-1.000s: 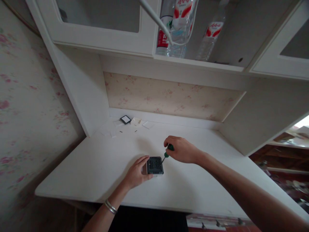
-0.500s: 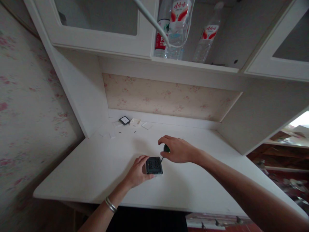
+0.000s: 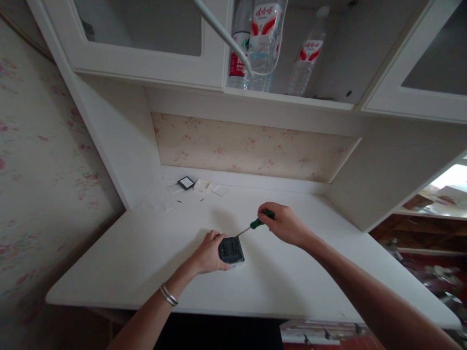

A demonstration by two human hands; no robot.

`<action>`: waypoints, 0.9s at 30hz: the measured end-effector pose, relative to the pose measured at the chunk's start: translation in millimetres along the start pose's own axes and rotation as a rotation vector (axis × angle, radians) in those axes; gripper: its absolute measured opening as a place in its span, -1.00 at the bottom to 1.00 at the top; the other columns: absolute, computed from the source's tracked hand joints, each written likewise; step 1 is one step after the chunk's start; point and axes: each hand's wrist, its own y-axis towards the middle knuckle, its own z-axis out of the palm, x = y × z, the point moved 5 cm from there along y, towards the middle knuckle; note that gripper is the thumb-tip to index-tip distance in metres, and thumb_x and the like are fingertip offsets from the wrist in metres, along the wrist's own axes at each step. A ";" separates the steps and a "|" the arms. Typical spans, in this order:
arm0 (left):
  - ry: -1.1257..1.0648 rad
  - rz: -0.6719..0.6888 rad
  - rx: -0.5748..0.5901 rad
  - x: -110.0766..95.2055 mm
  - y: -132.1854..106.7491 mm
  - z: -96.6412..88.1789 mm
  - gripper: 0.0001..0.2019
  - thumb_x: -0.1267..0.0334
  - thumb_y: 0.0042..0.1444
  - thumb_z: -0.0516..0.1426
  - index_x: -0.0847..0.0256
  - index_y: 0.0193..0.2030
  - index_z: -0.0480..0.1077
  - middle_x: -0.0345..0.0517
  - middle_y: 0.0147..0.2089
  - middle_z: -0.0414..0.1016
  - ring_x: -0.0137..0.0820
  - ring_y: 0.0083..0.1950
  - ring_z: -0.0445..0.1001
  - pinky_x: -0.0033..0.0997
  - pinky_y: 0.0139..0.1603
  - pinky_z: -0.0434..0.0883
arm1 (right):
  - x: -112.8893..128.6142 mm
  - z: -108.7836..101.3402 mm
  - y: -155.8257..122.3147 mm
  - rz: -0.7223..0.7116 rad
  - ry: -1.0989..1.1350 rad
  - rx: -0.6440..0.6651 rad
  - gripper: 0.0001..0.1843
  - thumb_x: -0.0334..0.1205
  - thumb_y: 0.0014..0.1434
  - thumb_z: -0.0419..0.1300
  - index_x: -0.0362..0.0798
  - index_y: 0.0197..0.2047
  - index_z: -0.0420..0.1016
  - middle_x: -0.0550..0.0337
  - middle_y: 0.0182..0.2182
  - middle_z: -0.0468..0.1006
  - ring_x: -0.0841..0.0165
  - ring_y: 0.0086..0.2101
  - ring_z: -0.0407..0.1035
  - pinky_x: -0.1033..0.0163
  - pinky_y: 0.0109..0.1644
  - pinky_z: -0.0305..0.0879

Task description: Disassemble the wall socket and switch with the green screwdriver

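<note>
A dark grey square socket module (image 3: pixel 231 250) lies on the white desk (image 3: pixel 146 253) near its front edge. My left hand (image 3: pixel 207 253) grips the module's left side, fingers curled round it. My right hand (image 3: pixel 286 224) is closed on a green-handled screwdriver (image 3: pixel 255 224). The shaft slants down to the left, and its tip rests near the module's upper edge.
Small white plates, a black-framed square part (image 3: pixel 186 183) and tiny screws lie at the desk's back left corner. Above, an open cabinet shelf holds water bottles (image 3: pixel 304 53), and a white rod (image 3: pixel 222 34) slants across it. Cabinet side panels flank the desk.
My right hand has lifted and swung right, tilting the screwdriver from steep over the module's right side to a low slant at its top edge. The left hand stays on the module.
</note>
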 end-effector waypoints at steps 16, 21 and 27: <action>-0.254 -0.011 -0.102 -14.3 -0.3 -20.6 -0.22 0.27 -0.37 0.41 0.19 0.11 0.33 0.00 0.05 0.26 -0.17 0.11 0.31 -0.19 0.18 0.30 | -85.8 115.7 -101.7 0.102 0.164 0.024 -0.61 -0.21 0.20 0.03 0.03 0.08 0.43 0.10 0.11 0.42 0.24 0.04 0.35 0.13 0.14 0.25; -0.300 0.012 -0.113 -27.2 -9.6 -28.8 -0.26 0.28 -0.32 0.38 0.17 0.10 0.30 -0.02 0.06 0.22 -0.22 0.06 0.34 -0.27 0.03 0.41 | -72.6 137.6 -114.5 0.050 0.158 0.148 -0.55 -0.24 0.21 0.03 0.11 0.16 0.38 0.18 0.22 0.29 0.25 0.10 0.29 0.14 0.21 0.18; -0.316 0.033 -0.116 -44.7 -21.6 -27.2 -0.22 0.35 -0.33 0.37 0.12 0.14 0.27 -0.05 0.09 0.19 -0.24 0.08 0.32 -0.29 0.05 0.41 | -62.8 121.7 -94.8 0.292 0.542 -0.064 -0.56 0.05 0.25 0.03 0.01 0.05 0.46 0.03 0.02 0.48 0.20 0.00 0.37 0.06 0.14 0.25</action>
